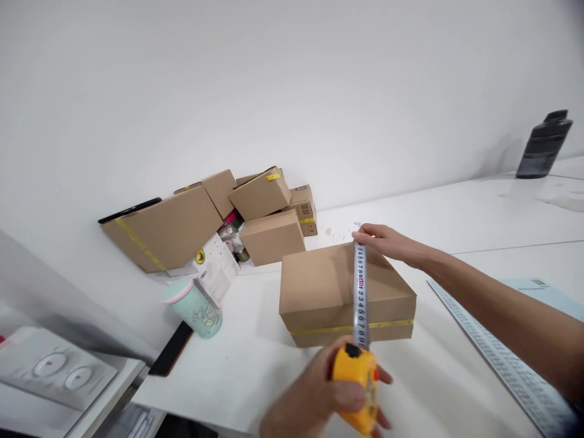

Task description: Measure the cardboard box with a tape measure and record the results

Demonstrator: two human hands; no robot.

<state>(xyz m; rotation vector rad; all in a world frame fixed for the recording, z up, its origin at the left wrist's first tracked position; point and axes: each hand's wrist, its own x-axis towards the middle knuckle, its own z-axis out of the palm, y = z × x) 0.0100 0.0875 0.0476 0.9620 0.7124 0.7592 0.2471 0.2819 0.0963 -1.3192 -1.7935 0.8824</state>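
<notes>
White tabletop (255,347), carries the rest. Sealed-looking cardboard carton (319,280) on it, yellow strip along its side, long axis looks roughly nine to three. Pale-blue printed mat (508,372) at about four o'clock from the carton, partly hidden by my right forearm (493,310). Mint tumbler (198,310) at nine, well apart. My left hand (301,395) is at six, just off the carton's near side: grip wrapped round the yellow tape measure (360,365), thumb across it. From that grip the carton lies at twelve. My right hand (387,240) is at one: grip narrow, pinching the free end of the numbered blade (360,292) by the far top edge; can't tell if fingers touch cardboard. Right looks nearer. Blade runs six to twelve, crossing the long axis.
</notes>
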